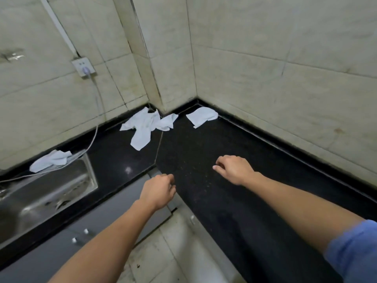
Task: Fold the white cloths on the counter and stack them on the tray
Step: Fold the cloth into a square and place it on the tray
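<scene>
White cloths lie crumpled on the black counter (204,160). A heap of them (142,127) sits in the back corner, and a single cloth (203,116) lies to its right against the wall. Another cloth (51,162) rests at the far rim of the sink. My left hand (158,190) hovers at the counter's front edge with its fingers loosely curled and nothing in it. My right hand (234,168) is over the bare counter, fingers also loosely curled and holding nothing. Both hands are well short of the cloths. No tray is in view.
A steel sink (40,197) is set into the counter at the left. A cable (95,111) runs from a wall socket (83,67) down across the counter. Tiled walls close the corner. Grey cabinet doors (91,225) and the floor lie below.
</scene>
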Action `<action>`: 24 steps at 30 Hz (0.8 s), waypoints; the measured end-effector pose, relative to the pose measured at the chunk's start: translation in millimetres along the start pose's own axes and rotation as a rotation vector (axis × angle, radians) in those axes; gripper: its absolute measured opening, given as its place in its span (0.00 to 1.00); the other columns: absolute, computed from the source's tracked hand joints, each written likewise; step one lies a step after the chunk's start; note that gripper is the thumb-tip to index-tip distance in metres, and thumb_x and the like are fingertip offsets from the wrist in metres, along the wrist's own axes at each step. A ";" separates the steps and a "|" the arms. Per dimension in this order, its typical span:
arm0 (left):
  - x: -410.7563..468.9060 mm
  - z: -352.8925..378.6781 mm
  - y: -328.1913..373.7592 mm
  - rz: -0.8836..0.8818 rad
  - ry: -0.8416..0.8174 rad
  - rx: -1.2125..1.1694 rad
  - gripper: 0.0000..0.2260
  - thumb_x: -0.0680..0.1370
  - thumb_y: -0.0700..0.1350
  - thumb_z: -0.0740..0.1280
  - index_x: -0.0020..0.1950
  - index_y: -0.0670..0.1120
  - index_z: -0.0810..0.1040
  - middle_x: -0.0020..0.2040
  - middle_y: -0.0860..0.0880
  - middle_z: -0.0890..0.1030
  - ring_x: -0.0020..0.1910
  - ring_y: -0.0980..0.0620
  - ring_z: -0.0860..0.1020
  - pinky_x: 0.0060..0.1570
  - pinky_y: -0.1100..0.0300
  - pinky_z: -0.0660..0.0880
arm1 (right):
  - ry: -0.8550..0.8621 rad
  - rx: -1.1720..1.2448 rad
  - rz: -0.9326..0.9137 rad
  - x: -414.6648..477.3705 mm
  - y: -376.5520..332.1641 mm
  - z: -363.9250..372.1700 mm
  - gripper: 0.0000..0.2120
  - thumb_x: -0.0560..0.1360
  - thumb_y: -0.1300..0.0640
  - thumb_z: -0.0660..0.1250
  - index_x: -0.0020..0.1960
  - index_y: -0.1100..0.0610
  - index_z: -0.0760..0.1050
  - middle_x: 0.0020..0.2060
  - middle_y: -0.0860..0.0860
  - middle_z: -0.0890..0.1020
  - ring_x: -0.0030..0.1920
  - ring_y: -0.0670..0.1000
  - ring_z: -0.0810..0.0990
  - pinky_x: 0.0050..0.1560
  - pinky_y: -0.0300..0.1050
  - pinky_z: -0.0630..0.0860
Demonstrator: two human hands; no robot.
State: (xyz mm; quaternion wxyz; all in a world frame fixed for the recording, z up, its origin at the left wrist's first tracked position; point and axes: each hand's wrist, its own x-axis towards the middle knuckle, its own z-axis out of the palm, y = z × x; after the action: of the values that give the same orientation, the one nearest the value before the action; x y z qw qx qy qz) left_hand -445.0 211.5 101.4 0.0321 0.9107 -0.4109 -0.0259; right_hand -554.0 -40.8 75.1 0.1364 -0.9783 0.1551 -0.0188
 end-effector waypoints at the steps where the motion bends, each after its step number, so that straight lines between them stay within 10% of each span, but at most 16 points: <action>1: 11.1 -1.0 -8.7 -0.009 0.000 -0.011 0.11 0.77 0.50 0.60 0.56 0.49 0.76 0.53 0.49 0.81 0.52 0.47 0.78 0.45 0.54 0.73 | -0.009 0.007 0.002 14.9 0.1 1.3 0.16 0.79 0.40 0.56 0.55 0.50 0.75 0.50 0.49 0.79 0.50 0.54 0.79 0.46 0.49 0.74; 24: 277.7 -6.9 -267.1 0.195 -0.068 -0.105 0.09 0.78 0.50 0.61 0.52 0.48 0.76 0.49 0.49 0.79 0.48 0.47 0.77 0.45 0.54 0.73 | -0.068 0.006 0.298 307.1 -75.9 56.5 0.13 0.78 0.41 0.58 0.53 0.48 0.74 0.49 0.48 0.80 0.48 0.52 0.78 0.46 0.50 0.76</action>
State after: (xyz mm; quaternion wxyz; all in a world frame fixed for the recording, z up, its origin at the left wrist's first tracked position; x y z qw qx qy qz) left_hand -61.5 179.8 81.2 0.0684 0.8621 -0.4965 -0.0750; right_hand -234.8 -51.4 39.8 0.1456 -0.9440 0.2940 0.0343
